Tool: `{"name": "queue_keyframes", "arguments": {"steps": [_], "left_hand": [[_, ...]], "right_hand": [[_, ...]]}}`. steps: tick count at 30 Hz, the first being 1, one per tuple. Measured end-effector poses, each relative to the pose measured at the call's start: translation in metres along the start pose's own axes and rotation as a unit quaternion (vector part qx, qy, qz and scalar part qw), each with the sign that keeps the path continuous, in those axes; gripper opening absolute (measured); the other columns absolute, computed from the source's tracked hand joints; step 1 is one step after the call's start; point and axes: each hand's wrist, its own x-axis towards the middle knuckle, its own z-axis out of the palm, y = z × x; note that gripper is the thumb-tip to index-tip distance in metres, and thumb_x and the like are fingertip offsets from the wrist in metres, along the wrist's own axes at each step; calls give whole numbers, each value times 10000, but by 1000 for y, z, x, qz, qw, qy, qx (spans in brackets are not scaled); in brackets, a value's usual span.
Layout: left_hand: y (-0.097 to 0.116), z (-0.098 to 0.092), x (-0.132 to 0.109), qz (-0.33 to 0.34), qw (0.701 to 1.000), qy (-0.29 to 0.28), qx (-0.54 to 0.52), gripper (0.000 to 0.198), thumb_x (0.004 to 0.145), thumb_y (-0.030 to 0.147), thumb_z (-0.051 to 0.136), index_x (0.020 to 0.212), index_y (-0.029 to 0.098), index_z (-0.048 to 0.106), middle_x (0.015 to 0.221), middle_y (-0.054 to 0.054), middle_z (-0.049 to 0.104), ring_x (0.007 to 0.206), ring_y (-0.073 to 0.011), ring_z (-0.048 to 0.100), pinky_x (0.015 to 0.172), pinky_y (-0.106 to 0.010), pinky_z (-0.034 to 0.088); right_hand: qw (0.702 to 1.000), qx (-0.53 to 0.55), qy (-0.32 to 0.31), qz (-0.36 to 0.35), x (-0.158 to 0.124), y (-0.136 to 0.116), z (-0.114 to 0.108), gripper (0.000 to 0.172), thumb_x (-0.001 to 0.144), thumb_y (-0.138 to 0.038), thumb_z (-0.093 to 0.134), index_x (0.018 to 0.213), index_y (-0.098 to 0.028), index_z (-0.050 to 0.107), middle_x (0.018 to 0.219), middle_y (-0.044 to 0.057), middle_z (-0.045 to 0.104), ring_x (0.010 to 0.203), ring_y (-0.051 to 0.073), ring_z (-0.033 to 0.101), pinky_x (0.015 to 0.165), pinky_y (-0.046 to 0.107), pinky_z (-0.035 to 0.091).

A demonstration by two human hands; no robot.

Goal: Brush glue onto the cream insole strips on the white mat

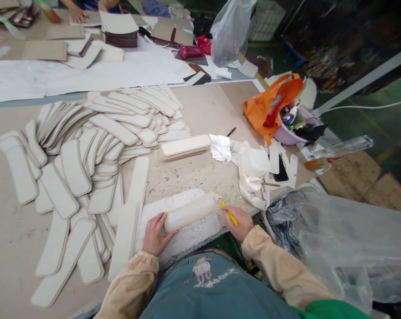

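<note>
A long pale strip [192, 212] with rounded ends and a wet-looking surface lies on a white sheet [200, 235] at the table's near edge. Its left end sits between the thumb and fingers of my left hand [156, 234]. At the strip's right end, my right hand [238, 223] is closed around a small brush [231, 215] with a yellow handle, its tip at the strip's edge. To the left are many loose cream strips [75, 168], overlapping in a heap. A neat stack of strips [186, 147] lies beyond the one under my hands.
At right stand a white plastic tub [255, 161] amid cloth, an orange bag [270, 106], a lilac basin [288, 133] and a clear bottle [343, 148] overhanging the edge. Another person's hand [77, 14] is at the far table, near stacked panels [119, 29].
</note>
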Motion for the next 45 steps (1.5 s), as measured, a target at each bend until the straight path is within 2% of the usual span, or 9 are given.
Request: {"name": "queue_keyframes", "arguments": {"steps": [4,9,18,28,31,34,37,40,45], "left_hand": [[0,1,0,-2,1000,-5,1,688,692,486,650,1258,174,417,1196,-135,517,1080,-275,479,925,-448,410],[-1,2,-2,-5,1000,-7,-10,706,697,496,639,1282,188,392,1209,-141,503,1089,-288,480,912,-466,412],[3,-2,-3,-24,999,-17,-29,689,710,501,621,1277,182,397,1229,-145,491,1120,-294,455,946,-490,386],[16,-18,-8,-51,998,-36,-24,903,621,618,632,1330,139,345,1277,-183,449,1151,-310,425,968,-493,379],[13,-35,-13,-107,993,27,29,810,720,549,578,1346,111,309,1283,-199,432,1183,-307,398,976,-481,366],[-2,-58,-22,-257,951,86,148,634,794,459,515,1282,73,395,1212,-201,471,1129,-313,432,939,-467,379],[-23,-77,-34,-372,902,50,215,504,796,435,513,1170,97,514,1078,-156,538,998,-289,505,845,-418,425],[-36,-85,-43,-388,897,13,209,394,794,446,513,1025,142,609,986,-108,573,917,-244,540,787,-350,438],[-36,-80,-46,-408,887,55,207,404,756,449,565,1021,147,609,1000,-94,582,910,-235,549,763,-327,432]], "right_hand": [[994,-67,-47,-70,4,-34,22,195,832,-197,450,903,-165,630,725,71,639,711,181,588,650,286,455],[969,44,-107,-220,2,-74,51,189,826,-224,454,920,-178,611,687,54,619,666,165,561,623,275,452],[998,55,-11,-4,-1,-6,15,196,860,-238,463,974,-181,612,911,68,675,827,199,635,746,336,511],[969,168,-63,-169,4,-47,28,209,849,-200,499,1039,-217,584,945,59,669,865,177,636,765,294,530],[971,162,-43,-171,12,-35,18,216,844,-210,514,1049,-225,580,958,63,662,874,182,633,767,292,528],[974,153,-21,-168,20,-22,6,213,848,-216,516,1051,-217,577,948,59,660,853,178,634,740,279,527],[976,146,-4,-164,23,-19,1,204,848,-212,523,1046,-206,575,941,56,658,843,173,634,739,271,522],[974,152,2,-169,24,-23,2,203,842,-200,536,1041,-209,573,946,51,655,850,173,630,749,274,515],[969,161,3,-189,24,-28,8,232,829,-167,552,1056,-213,567,954,45,651,862,169,624,768,275,507]]}}
